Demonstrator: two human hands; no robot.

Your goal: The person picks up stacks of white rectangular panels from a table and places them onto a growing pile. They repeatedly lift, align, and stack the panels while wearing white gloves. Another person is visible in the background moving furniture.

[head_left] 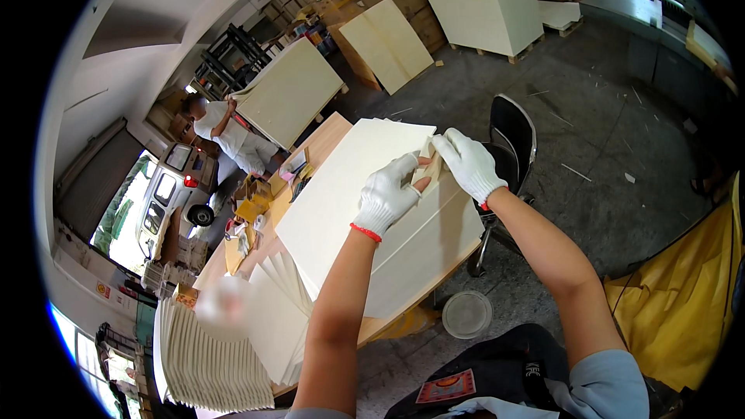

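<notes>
White knitted gloves with red cuffs cover both hands, and bare fingertips show on the left one. My left hand point(390, 190) pinches a pale tan folded strip point(429, 173) between thumb and fingers, over the right edge of a large white sheet point(349, 178). On the strip's upper right side, the fingers of my right hand point(468, 161) close over it. What the strip is made of cannot be made out. Under the hands lies another pale sheet point(423, 256), creased along its length, reaching the near edge of the wooden table point(314, 140).
Fanned white sheets point(273, 306) and a thick wavy stack point(209, 353) lie at the table's near left. Small tools and a yellow box point(252, 200) sit along its far left side. A black chair point(512, 136) and a round lidded bucket point(466, 314) stand beside it. A person point(229, 128) works beyond.
</notes>
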